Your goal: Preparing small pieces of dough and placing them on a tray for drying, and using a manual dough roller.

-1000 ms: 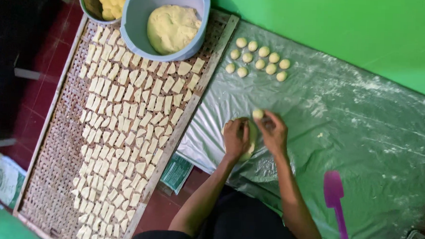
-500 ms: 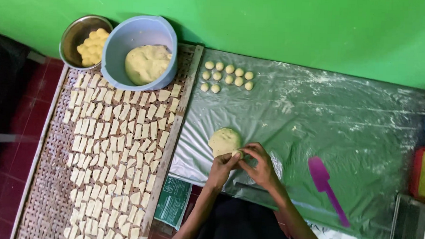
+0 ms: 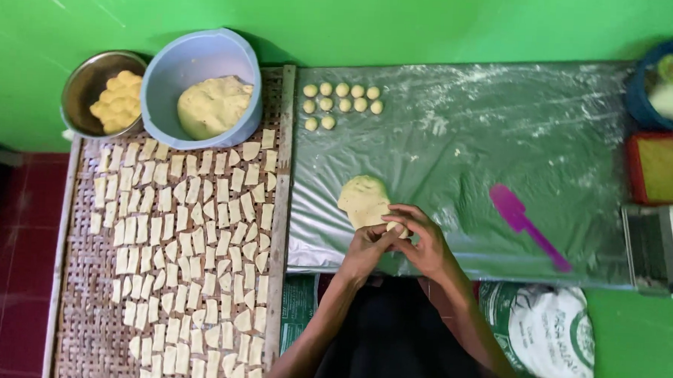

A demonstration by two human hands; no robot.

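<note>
Green floor, floured plastic sheet, woven tray, both hands pinching dough lump

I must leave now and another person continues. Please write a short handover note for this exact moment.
Left hand and right hand meet at the near edge of the dough lump on the plastic sheet, pinching a small piece.
Done: eleven dough balls lie at the sheet's far left corner.
Left: most of the lump, plus more dough in the blue bowl.
The purple scraper lies untouched to the right.
</note>
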